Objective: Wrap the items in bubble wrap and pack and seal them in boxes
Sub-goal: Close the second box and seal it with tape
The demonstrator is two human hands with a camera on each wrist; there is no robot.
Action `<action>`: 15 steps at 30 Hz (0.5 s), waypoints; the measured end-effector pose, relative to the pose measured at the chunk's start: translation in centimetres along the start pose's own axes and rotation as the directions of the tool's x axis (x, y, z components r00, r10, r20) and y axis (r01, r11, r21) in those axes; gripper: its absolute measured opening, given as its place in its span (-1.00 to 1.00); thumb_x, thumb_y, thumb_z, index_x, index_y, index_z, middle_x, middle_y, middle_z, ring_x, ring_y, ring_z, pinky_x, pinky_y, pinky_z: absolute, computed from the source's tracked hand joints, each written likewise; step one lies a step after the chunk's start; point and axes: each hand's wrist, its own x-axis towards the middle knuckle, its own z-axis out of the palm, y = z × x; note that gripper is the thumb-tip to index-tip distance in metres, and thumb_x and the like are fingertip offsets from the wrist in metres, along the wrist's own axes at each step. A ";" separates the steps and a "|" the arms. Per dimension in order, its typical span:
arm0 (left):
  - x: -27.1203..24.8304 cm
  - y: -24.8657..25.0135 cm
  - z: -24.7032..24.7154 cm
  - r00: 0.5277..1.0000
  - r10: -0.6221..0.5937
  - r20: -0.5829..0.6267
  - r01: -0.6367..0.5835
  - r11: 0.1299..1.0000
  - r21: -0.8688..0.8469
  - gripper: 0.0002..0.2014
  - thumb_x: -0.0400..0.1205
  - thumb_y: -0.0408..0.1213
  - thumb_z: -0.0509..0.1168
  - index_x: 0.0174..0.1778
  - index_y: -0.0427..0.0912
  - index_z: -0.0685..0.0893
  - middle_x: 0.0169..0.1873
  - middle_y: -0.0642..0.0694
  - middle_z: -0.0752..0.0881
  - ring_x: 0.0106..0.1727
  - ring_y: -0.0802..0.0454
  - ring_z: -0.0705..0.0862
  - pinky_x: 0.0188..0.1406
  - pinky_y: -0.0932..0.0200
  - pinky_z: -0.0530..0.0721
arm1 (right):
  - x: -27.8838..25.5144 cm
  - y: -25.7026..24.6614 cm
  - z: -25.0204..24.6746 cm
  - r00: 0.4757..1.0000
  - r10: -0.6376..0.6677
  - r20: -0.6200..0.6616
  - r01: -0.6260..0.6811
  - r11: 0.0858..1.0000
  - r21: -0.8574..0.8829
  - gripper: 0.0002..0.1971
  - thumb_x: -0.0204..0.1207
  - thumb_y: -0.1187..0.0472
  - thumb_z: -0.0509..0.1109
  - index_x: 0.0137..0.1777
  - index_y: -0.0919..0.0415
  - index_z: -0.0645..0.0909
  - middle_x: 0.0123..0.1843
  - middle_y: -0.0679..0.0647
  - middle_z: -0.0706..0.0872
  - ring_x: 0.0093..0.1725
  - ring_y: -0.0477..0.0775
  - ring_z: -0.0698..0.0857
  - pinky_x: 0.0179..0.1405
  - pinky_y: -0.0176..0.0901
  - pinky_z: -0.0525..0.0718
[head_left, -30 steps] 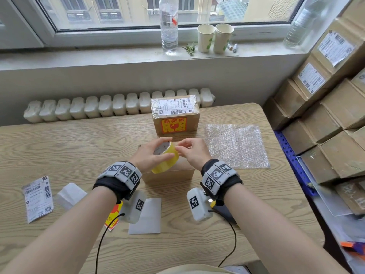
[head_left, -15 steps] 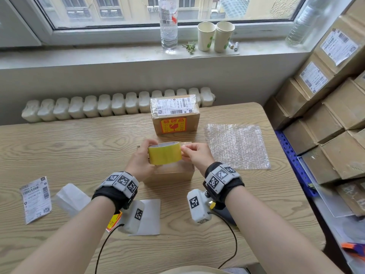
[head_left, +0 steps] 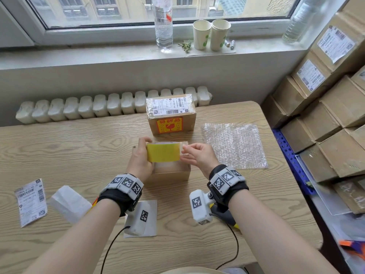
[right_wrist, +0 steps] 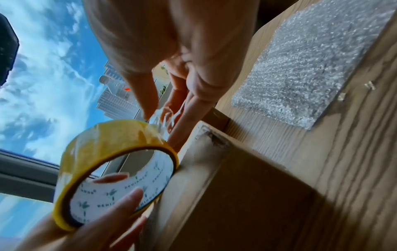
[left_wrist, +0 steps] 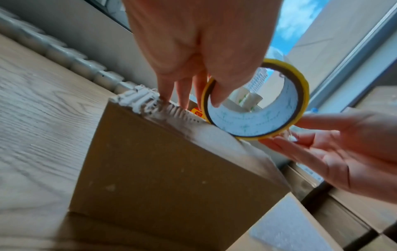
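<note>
A small plain cardboard box [head_left: 171,172] sits on the wooden table [head_left: 59,155] in front of me. Just above it, my left hand [head_left: 141,155] holds a roll of yellow packing tape [head_left: 163,152], with the thumb hooked through the core [left_wrist: 255,118]. My right hand [head_left: 194,155] pinches the clear loose tape end [right_wrist: 160,118] at the roll's right side, above the box's right edge [right_wrist: 206,135]. A flat sheet of bubble wrap [head_left: 234,145] lies to the right of the box. The box's contents are hidden.
A sealed box with a shipping label and a red-orange fragile sticker [head_left: 170,114] stands behind the open hands' work spot. Paper labels [head_left: 31,202] and backing sheets [head_left: 69,202] lie at the front left. Stacked cartons [head_left: 325,107] fill the right side. A bottle [head_left: 163,22] and paper cups [head_left: 211,34] stand on the windowsill.
The tape roll has turned from tilted to broadside towards me and sits lower over the small box. The right hand now draws the tape end off to the right.
</note>
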 end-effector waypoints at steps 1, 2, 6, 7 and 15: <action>-0.3 -0.1 0.3 1.000 0.003 -0.016 -0.002 1.000 0.029 -0.45 0.49 -0.59 0.22 0.38 -0.12 0.37 0.00 -0.23 0.57 0.01 -0.14 0.55 -0.13 0.11 0.48 | 0.0 0.2 -0.1 1.000 -0.009 -0.010 0.008 1.000 -0.004 -0.90 0.56 0.39 0.39 -0.16 0.40 0.57 -0.21 0.27 0.70 -0.24 0.11 0.76 -0.18 -0.16 0.80; -0.7 -0.1 0.6 0.998 0.029 -0.056 -0.025 0.998 0.065 -0.43 0.48 -0.62 0.22 0.42 -0.18 0.41 0.03 -0.26 0.57 0.05 -0.15 0.53 -0.02 0.05 0.51 | -0.1 0.5 -0.1 1.000 -0.011 -0.020 0.011 1.000 0.003 -0.91 0.56 0.40 0.38 -0.16 0.39 0.57 -0.22 0.27 0.71 -0.26 0.08 0.76 -0.21 -0.18 0.80; -1.9 -0.4 2.0 0.972 0.127 -0.197 -0.088 0.977 0.194 -0.59 0.41 -0.64 0.21 0.16 -0.29 0.62 0.00 -0.24 0.65 0.07 -0.24 0.52 0.07 -0.11 0.54 | -0.4 1.4 -0.3 0.999 -0.010 -0.037 0.011 1.000 0.022 -0.93 0.58 0.40 0.35 -0.12 0.41 0.57 -0.25 0.26 0.73 -0.30 0.03 0.77 -0.31 -0.25 0.77; -2.1 -0.4 2.2 0.976 0.096 -0.194 -0.066 0.986 0.156 -0.62 0.42 -0.64 0.20 0.12 -0.28 0.63 -0.01 -0.21 0.63 0.08 -0.23 0.53 0.08 -0.12 0.56 | -0.3 1.5 -0.3 0.999 -0.004 -0.041 0.005 1.000 0.025 -0.93 0.59 0.40 0.35 -0.10 0.42 0.57 -0.26 0.25 0.73 -0.30 0.02 0.77 -0.32 -0.25 0.77; -1.9 0.4 1.2 0.998 -0.001 -0.067 0.001 1.000 -0.005 -0.38 0.58 -0.38 0.21 0.54 0.16 0.28 0.07 0.09 0.43 0.26 0.04 0.43 0.20 0.04 0.48 | -0.4 1.7 -0.4 1.000 -0.007 -0.011 0.007 0.999 0.042 -0.88 0.60 0.43 0.31 -0.19 0.40 0.54 -0.29 0.26 0.72 -0.39 -0.05 0.77 -0.35 -0.26 0.77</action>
